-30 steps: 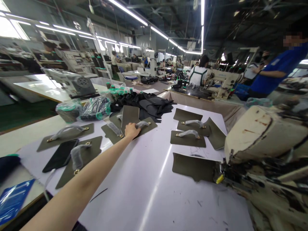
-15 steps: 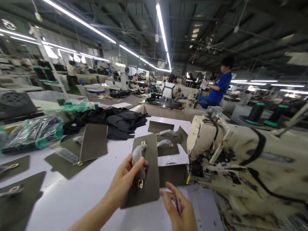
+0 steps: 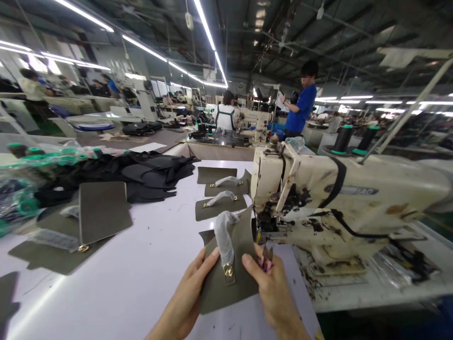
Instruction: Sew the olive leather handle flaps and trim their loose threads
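An olive-grey bag panel is held up in front of me, tilted, with a plastic-wrapped handle fixed to it by gold hardware. My left hand grips its left edge, the thumb lying beside the handle. On the right edge my right hand pinches the panel with the thumb on its face. Small thread snips with pinkish grips are tucked in that same hand. The panel's far end is close to the sewing machine's needle area; whether they touch I cannot tell.
Behind the held panel lie similar panels with wrapped handles. More panels are stacked at the left, near a pile of black cut pieces. Thread cones stand behind the machine. A co-worker in blue stands further back.
My left hand has moved from the handle to the panel's left edge. My right hand, apart from the panel before, now grips its right edge. The view has swung right.
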Demonstrator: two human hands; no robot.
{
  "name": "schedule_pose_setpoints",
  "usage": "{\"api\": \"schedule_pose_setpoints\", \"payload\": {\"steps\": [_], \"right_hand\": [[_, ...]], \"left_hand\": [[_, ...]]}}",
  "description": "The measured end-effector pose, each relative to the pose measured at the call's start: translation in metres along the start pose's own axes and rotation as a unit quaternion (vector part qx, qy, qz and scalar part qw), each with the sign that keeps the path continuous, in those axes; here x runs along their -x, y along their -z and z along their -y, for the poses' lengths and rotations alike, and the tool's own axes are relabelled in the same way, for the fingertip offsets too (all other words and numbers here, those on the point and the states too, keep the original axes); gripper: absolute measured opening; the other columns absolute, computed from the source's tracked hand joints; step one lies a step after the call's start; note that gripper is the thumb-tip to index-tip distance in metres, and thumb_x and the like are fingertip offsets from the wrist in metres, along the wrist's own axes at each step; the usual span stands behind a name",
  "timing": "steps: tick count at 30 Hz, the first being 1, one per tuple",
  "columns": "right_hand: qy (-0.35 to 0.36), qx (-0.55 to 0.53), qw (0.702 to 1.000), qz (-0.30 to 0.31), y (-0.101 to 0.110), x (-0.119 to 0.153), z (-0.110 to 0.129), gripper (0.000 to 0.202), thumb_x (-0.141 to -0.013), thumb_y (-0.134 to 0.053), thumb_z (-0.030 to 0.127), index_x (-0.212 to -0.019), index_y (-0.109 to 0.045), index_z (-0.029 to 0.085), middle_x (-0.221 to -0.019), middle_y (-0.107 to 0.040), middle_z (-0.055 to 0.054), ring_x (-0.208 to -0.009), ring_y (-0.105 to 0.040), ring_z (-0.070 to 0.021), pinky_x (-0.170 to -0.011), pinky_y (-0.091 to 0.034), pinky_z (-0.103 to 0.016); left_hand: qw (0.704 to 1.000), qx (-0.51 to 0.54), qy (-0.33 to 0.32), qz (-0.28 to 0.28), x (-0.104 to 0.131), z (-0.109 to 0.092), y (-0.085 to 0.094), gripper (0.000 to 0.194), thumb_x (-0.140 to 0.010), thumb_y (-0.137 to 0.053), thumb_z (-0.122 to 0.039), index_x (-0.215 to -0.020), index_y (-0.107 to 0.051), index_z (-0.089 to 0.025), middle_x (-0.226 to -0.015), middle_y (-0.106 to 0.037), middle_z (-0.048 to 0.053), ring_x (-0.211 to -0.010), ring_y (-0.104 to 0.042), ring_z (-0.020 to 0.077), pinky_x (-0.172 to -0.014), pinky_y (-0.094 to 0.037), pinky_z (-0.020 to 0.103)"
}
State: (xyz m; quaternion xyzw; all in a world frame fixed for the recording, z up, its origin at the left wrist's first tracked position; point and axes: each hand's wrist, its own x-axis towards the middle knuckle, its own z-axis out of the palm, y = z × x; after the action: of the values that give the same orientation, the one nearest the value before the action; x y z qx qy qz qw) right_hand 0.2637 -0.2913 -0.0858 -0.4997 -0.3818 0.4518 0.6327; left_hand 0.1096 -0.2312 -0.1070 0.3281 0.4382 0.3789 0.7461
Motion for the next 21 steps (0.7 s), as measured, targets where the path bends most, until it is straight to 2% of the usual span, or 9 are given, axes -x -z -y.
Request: {"api": "schedule_pose_setpoints", "payload": {"steps": [1,3,5,7,10,12,13,16,21], "right_hand": [[0.003,-0.008,1.000,0.004,0.000,-0.002,0.002,0.036,-0.087,-0.069,0.039,-0.115,-0.074,0.017,-0.114,-0.073,-0.008,-0.111,-0.064,-0.0265,-0.102,-0.046,-0.038],[0.007,-0.022,1.000,0.003,0.002,-0.006,0.002,0.034,-0.087,-0.069,0.037,-0.116,-0.073,0.019,-0.113,-0.073,-0.007,-0.111,-0.064,-0.0248,-0.101,-0.047,-0.036],[0.005,-0.026,1.000,-0.005,0.005,-0.007,-0.001,0.032,-0.087,-0.069,0.037,-0.113,-0.073,0.019,-0.108,-0.073,-0.007,-0.106,-0.064,-0.0238,-0.097,-0.048,-0.034],[-0.004,-0.014,1.000,-0.017,0.010,-0.007,-0.006,0.028,-0.085,-0.071,0.038,-0.104,-0.074,0.017,-0.091,-0.072,-0.005,-0.090,-0.064,-0.0211,-0.086,-0.050,-0.031],[-0.042,0.017,0.998,-0.037,0.019,-0.005,-0.016,0.026,-0.084,-0.072,0.041,-0.079,-0.070,0.016,-0.059,-0.050,0.004,-0.058,-0.046,-0.0118,-0.059,-0.041,-0.023],[-0.072,0.024,0.996,-0.051,0.022,-0.004,-0.022,0.034,-0.085,-0.070,0.045,-0.067,-0.064,0.016,-0.052,-0.035,0.007,-0.051,-0.032,-0.0089,-0.050,-0.030,-0.022],[-0.081,0.023,0.995,-0.057,0.023,-0.005,-0.024,0.038,-0.086,-0.068,0.046,-0.065,-0.063,0.016,-0.051,-0.032,0.007,-0.051,-0.029,-0.0086,-0.049,-0.027,-0.022],[-0.100,0.028,0.993,-0.062,0.025,-0.009,-0.031,0.041,-0.088,-0.064,0.051,-0.068,-0.069,0.015,-0.051,-0.040,0.004,-0.052,-0.032,-0.0094,-0.050,-0.026,-0.023],[-0.111,0.057,0.989,-0.084,0.028,-0.023,-0.037,0.043,-0.088,-0.063,0.053,-0.067,-0.076,0.017,-0.059,-0.057,-0.001,-0.056,-0.040,-0.0115,-0.049,-0.027,-0.024]], "left_hand": [[0.999,0.030,0.035,0.017,0.000,0.003,-0.003,0.051,-0.078,-0.074,-0.046,-0.123,-0.066,-0.022,-0.110,-0.074,0.012,-0.095,-0.072,0.0306,-0.077,-0.059,0.039],[0.997,0.066,0.046,0.019,-0.002,0.008,-0.009,0.047,-0.078,-0.075,-0.042,-0.119,-0.068,-0.019,-0.102,-0.076,0.012,-0.087,-0.073,0.0290,-0.075,-0.060,0.038],[0.997,0.077,0.008,0.014,-0.007,0.008,-0.014,0.051,-0.077,-0.077,-0.038,-0.124,-0.065,-0.023,-0.104,-0.076,0.009,-0.086,-0.074,0.0266,-0.075,-0.060,0.035],[0.997,0.072,-0.035,0.022,-0.014,0.006,-0.016,0.059,-0.077,-0.078,-0.034,-0.132,-0.058,-0.028,-0.111,-0.075,0.007,-0.089,-0.073,0.0251,-0.075,-0.060,0.033],[0.995,0.060,-0.071,0.026,-0.028,0.002,-0.017,0.065,-0.078,-0.078,-0.032,-0.138,-0.052,-0.030,-0.114,-0.073,0.006,-0.093,-0.072,0.0242,-0.074,-0.059,0.030],[0.995,0.053,-0.085,0.015,-0.039,0.001,-0.018,0.065,-0.079,-0.077,-0.032,-0.139,-0.051,-0.031,-0.114,-0.073,0.005,-0.093,-0.071,0.0224,-0.073,-0.059,0.028],[0.995,0.050,-0.088,0.011,-0.045,0.001,-0.018,0.065,-0.079,-0.077,-0.033,-0.139,-0.051,-0.030,-0.114,-0.073,0.005,-0.091,-0.071,0.0212,-0.072,-0.058,0.027],[0.995,0.039,-0.094,0.011,-0.060,0.002,-0.020,0.062,-0.079,-0.077,-0.034,-0.136,-0.054,-0.027,-0.114,-0.072,0.006,-0.085,-0.071,0.0190,-0.071,-0.058,0.026],[0.994,0.019,-0.105,0.010,-0.082,0.002,-0.025,0.056,-0.080,-0.076,-0.035,-0.133,-0.056,-0.028,-0.115,-0.072,0.005,-0.089,-0.070,0.0190,-0.075,-0.058,0.026]]}}
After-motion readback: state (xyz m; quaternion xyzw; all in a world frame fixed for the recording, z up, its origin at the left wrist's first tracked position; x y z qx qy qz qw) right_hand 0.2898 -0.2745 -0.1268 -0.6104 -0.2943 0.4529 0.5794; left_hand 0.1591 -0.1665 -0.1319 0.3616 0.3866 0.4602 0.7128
